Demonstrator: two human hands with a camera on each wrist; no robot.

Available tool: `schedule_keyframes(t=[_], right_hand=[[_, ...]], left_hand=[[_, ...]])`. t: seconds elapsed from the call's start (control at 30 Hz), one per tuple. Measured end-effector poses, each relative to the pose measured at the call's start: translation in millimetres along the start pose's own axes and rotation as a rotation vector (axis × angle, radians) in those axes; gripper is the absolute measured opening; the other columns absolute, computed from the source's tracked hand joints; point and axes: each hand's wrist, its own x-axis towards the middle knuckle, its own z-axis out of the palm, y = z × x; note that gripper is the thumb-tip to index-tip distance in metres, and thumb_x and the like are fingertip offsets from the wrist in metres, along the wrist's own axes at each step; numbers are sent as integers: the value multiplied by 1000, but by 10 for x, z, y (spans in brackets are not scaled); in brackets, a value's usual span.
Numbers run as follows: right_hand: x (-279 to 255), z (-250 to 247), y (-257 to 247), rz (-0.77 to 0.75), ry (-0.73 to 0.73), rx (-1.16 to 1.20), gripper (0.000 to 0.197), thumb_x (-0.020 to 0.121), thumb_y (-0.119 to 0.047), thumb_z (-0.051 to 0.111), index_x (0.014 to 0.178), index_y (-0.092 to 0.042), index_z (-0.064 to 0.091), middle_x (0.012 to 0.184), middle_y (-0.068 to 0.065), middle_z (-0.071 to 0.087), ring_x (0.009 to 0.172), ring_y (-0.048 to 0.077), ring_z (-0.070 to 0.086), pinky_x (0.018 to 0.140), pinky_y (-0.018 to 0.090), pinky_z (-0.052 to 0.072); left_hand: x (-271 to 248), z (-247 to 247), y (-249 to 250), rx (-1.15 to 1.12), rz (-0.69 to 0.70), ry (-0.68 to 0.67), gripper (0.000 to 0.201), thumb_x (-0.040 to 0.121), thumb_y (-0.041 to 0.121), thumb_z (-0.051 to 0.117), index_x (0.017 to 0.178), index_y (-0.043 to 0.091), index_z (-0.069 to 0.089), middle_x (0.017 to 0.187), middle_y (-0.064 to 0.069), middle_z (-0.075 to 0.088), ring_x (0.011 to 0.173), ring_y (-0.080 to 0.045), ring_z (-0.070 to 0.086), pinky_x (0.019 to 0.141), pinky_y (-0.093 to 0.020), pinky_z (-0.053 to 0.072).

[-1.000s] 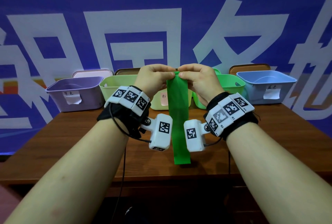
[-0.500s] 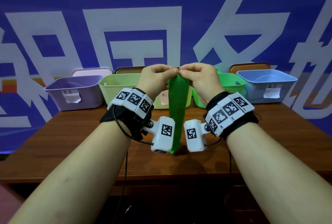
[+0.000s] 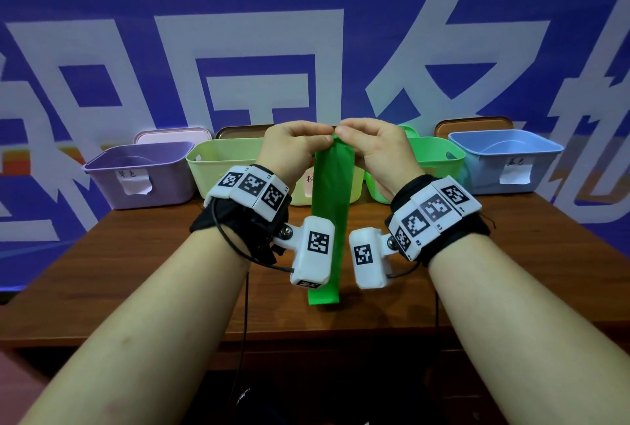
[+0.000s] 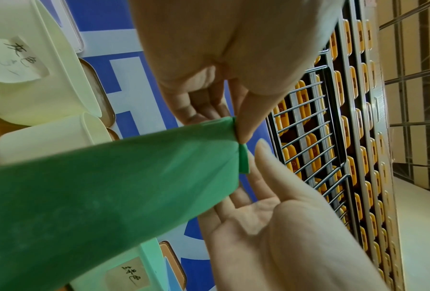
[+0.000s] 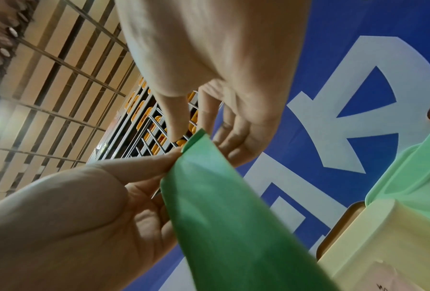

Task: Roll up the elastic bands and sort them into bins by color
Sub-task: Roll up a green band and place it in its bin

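Note:
A green elastic band (image 3: 332, 220) hangs flat from both hands above the table, its lower end just over the wood. My left hand (image 3: 324, 139) pinches the top left corner and my right hand (image 3: 343, 133) pinches the top right corner, fingertips almost touching. In the left wrist view the band (image 4: 109, 187) shows a narrow folded lip at its top edge, nipped by the left hand (image 4: 238, 133). The right wrist view shows the same lip on the band (image 5: 233, 216), under the right hand (image 5: 189, 135). The rest of the band is unrolled.
A row of bins stands at the back of the wooden table (image 3: 136, 271): purple bin (image 3: 136, 172), pale green bin (image 3: 221, 165), bright green bin (image 3: 436, 155), blue bin (image 3: 504, 159). Paper labels hang on their fronts. A blue banner wall rises behind.
Half a second ago the band was twisted narrow with its lower end swung up behind the left wrist camera. Now it hangs flat and full length again. Both hands stayed at the top edge.

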Motion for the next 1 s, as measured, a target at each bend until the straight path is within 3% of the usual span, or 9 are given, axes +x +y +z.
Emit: schedule_keyframes(t=[0.1,0.17,0.27,0.37,0.5,0.7,0.87,1.0], right_hand=[[-13,-8,-18,31,-24,-29,11,91,-15,61,95,-11,70,96,12,71,86,21,69,73,27,56],[-9,-14,-31,26,-22,-49,12,90,-11,61,96,-6,70,94,12,71,88,22,68,77,29,57],[9,-8,-26,10,3,-52,9,89,-9,63,87,-13,70,92,9,70,91,23,68,85,36,56],[41,7,8,5,29,-43,13,86,-8,66,80,-19,70,91,8,71,93,25,68,89,43,55],[32,-3,31,8,31,-42,14,85,-7,67,81,-20,70,93,9,71,94,25,68,91,44,54],[10,-29,16,-4,16,-35,18,84,-2,65,86,-20,69,98,8,69,99,24,66,93,44,53],[-3,-27,21,27,-27,-36,7,89,-15,64,90,-19,70,100,11,70,96,27,67,89,47,54],[7,-10,43,15,-4,-54,11,88,-11,64,84,-17,71,96,11,70,97,28,66,91,48,53]], left_hand=[[-6,-12,-8,30,8,-7,14,85,-4,62,91,8,69,99,-14,68,93,-24,67,84,-32,55],[-18,-18,-7,16,4,-11,16,84,-5,62,87,10,68,101,-15,68,94,-26,66,86,-35,55],[-46,-9,-5,-11,-20,-21,10,86,2,64,91,10,66,102,-16,68,89,-26,67,78,-31,57],[-77,5,-11,4,-39,-27,5,88,11,65,84,9,66,87,-15,66,73,-23,62,62,-23,52],[-75,4,-21,-43,-35,-27,7,89,3,61,84,6,64,77,-10,65,61,-13,63,54,-17,51],[-73,13,-27,-73,-29,-40,13,87,-5,59,92,6,65,88,-12,67,72,-17,68,65,-22,57],[-73,5,-50,-28,8,-59,15,87,-4,60,92,9,66,91,-12,66,80,-20,68,74,-27,58],[-79,15,-82,-37,-2,-64,12,87,0,62,94,9,65,89,-10,64,79,-20,67,73,-28,57]])
